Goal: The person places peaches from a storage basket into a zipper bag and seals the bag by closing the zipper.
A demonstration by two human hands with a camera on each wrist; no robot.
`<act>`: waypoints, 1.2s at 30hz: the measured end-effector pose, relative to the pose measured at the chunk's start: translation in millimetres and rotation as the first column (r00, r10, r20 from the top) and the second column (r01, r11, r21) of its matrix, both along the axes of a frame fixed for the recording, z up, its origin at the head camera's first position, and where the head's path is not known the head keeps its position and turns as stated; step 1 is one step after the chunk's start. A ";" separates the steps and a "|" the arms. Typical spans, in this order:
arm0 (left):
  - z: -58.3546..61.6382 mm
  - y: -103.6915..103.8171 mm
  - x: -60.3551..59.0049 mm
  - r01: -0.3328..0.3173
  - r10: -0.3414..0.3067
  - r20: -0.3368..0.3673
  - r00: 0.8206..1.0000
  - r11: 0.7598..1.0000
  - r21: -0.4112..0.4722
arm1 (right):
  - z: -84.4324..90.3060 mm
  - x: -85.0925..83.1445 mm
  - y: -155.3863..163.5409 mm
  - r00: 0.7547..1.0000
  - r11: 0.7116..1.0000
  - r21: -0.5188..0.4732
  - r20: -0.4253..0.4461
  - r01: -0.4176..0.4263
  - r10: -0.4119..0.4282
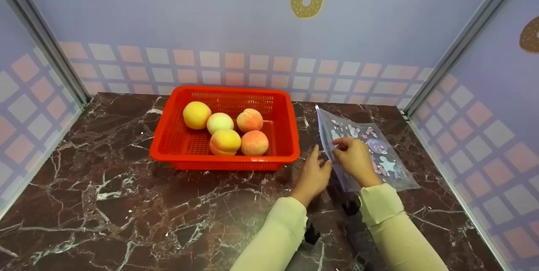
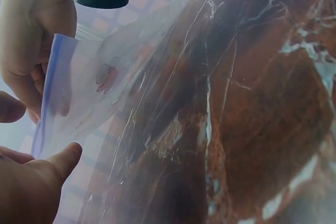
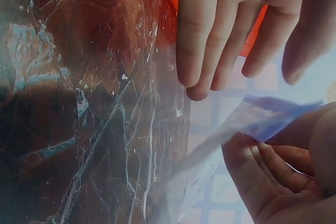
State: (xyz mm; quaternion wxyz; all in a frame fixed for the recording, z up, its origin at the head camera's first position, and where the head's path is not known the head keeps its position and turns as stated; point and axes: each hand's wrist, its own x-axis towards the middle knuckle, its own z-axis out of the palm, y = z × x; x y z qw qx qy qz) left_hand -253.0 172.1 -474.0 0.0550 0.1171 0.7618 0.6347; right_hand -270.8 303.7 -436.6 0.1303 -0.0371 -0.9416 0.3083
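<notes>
A clear zip bag [image 1: 393, 174] printed with cartoon figures lies on the right side of the table, its zip edge facing left and lifted a little. My right hand [image 1: 357, 159] pinches that edge near its middle; the right wrist view shows the bluish zip strip [image 3: 275, 119] between thumb and fingers. Just left of the edge is my left hand [image 1: 313, 176], fingers extended and holding nothing. In the left wrist view, the left thumb [image 2: 65, 161] overlaps the bag near its zip strip. A small white slider [image 1: 316, 107] sits at the strip's far end.
A red plastic basket [image 1: 225, 159] stands left of the hands, holding several peaches, among them a yellow one [image 1: 197, 115] and a pinkish one [image 1: 254, 143]. Patterned walls [image 1: 252, 31] border the dark marbled table [image 1: 168, 212] at the back and both sides.
</notes>
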 end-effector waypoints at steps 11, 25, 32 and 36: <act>-0.4 9.5 -6.3 -0.038 0.038 0.035 0.999 0.999 -0.006 | 1.6 -0.4 -3.1 1.000 1.000 0.020 -0.004 -0.005 0.005; -1.2 12.6 -8.3 -0.031 0.029 -0.024 0.999 0.996 -0.084 | -0.6 1.3 -2.8 1.000 1.000 0.025 -0.011 -0.009 0.010; -5.7 12.5 -8.1 -0.023 0.016 -0.074 0.997 0.996 -0.083 | 5.1 4.4 -2.9 1.000 0.998 0.061 -0.017 0.008 -0.007; -9.2 11.6 -8.5 -0.005 -0.002 -0.082 0.997 0.997 -0.081 | 5.7 5.8 -2.5 0.999 0.995 0.094 -0.046 0.011 -0.006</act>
